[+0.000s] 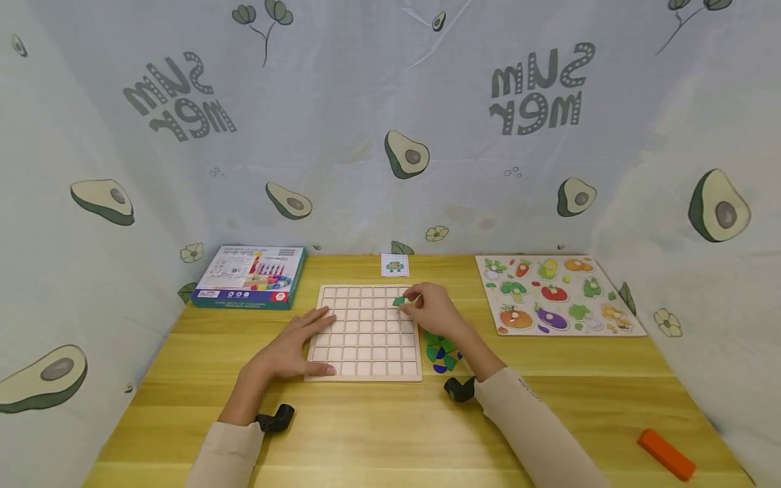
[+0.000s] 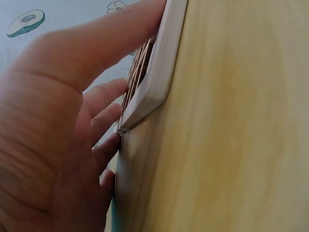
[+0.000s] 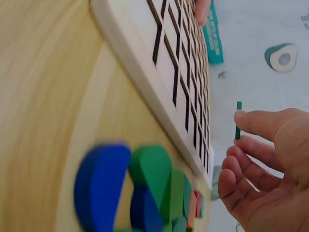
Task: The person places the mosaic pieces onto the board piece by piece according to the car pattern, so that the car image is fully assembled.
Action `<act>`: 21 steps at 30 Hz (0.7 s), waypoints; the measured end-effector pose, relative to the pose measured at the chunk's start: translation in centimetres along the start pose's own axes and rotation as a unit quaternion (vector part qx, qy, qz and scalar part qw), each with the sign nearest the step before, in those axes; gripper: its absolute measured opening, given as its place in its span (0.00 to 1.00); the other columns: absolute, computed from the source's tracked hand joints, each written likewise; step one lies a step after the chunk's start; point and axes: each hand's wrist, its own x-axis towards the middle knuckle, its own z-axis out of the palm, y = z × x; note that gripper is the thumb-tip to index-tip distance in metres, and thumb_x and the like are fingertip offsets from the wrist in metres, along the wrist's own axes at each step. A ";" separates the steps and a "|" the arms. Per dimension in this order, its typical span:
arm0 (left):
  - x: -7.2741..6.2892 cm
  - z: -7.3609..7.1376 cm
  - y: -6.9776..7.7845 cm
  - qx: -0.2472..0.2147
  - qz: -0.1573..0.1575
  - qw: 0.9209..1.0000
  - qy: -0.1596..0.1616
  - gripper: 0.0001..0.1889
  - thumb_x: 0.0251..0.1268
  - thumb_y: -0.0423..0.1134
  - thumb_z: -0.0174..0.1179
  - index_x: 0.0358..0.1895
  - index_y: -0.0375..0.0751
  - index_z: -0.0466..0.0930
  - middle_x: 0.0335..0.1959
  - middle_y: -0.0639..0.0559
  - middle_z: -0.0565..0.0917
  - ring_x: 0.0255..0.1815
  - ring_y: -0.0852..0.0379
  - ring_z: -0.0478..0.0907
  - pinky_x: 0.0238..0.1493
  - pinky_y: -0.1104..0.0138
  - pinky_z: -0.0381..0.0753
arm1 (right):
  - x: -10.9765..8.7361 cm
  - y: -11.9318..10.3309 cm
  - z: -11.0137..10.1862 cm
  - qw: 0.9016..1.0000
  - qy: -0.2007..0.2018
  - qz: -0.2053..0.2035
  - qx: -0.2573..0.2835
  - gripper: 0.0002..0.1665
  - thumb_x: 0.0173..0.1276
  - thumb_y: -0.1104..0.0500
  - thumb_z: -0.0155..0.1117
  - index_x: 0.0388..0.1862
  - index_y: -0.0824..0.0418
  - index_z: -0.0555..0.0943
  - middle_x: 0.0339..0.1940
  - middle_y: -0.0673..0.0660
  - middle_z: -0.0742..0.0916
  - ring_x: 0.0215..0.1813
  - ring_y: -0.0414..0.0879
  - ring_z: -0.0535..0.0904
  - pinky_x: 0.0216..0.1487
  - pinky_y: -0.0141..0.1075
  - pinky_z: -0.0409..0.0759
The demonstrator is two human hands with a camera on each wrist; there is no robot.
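Observation:
A pale wooden grid board (image 1: 366, 332) lies on the table, its square cells outlined by dark grooves. My left hand (image 1: 297, 343) rests on the board's left side, fingers spread and thumb at the near left corner. Between thumb and fingertip my right hand (image 1: 432, 310) pinches a thin green piece (image 1: 399, 301) above the board's far right cells. Edge-on, that green piece (image 3: 238, 121) shows in the right wrist view, apart from the board. Green and blue pieces (image 1: 441, 352) are heaped beside the board's right edge, partly behind the right forearm.
Behind the board lies a small card (image 1: 394, 265) with a green turtle-like picture. A boxed set (image 1: 250, 278) sits at the back left, a vegetable puzzle board (image 1: 555, 295) at the back right. An orange block (image 1: 666, 454) is near the front right edge.

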 end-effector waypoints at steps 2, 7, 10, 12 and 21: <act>0.1 -0.1 0.1 0.001 0.004 1.000 -0.001 0.54 0.50 0.67 0.73 0.81 0.53 0.62 0.85 0.49 0.55 0.85 0.38 0.49 0.83 0.38 0.44 | 0.3 -0.4 0.8 1.000 -0.002 0.002 0.005 0.17 0.71 0.57 0.71 0.53 0.65 0.86 0.47 0.59 0.88 0.39 0.46 0.79 0.39 0.35 0.81; 0.3 -0.4 0.7 0.001 -0.005 1.000 -0.009 0.54 0.50 0.66 0.74 0.80 0.51 0.64 0.85 0.47 0.56 0.85 0.37 0.50 0.83 0.38 0.46 | 1.0 -1.0 2.5 1.000 -0.012 -0.009 0.019 0.16 0.70 0.58 0.71 0.53 0.65 0.87 0.45 0.58 0.88 0.40 0.45 0.81 0.42 0.36 0.84; 0.5 -0.6 1.1 -0.004 -0.017 1.000 -0.015 0.54 0.48 0.65 0.75 0.80 0.49 0.64 0.85 0.46 0.56 0.85 0.38 0.51 0.83 0.38 0.46 | 1.4 -1.4 3.3 0.999 -0.018 -0.011 0.024 0.16 0.69 0.58 0.71 0.52 0.64 0.87 0.44 0.57 0.89 0.39 0.43 0.81 0.40 0.35 0.83; 0.6 -0.7 1.3 -0.007 -0.025 0.999 -0.019 0.55 0.48 0.64 0.76 0.80 0.49 0.64 0.85 0.46 0.56 0.85 0.37 0.51 0.83 0.38 0.46 | 1.6 -1.8 3.8 0.999 -0.020 -0.013 0.021 0.15 0.69 0.58 0.72 0.52 0.63 0.88 0.43 0.56 0.89 0.37 0.42 0.80 0.40 0.33 0.82; 0.5 -0.9 1.6 -0.011 -0.046 0.999 -0.024 0.58 0.47 0.64 0.78 0.82 0.47 0.60 0.85 0.48 0.55 0.85 0.37 0.49 0.83 0.38 0.45 | 2.3 -3.5 5.7 0.999 -0.043 -0.027 0.019 0.14 0.71 0.57 0.70 0.52 0.63 0.88 0.42 0.54 0.88 0.39 0.42 0.78 0.42 0.34 0.81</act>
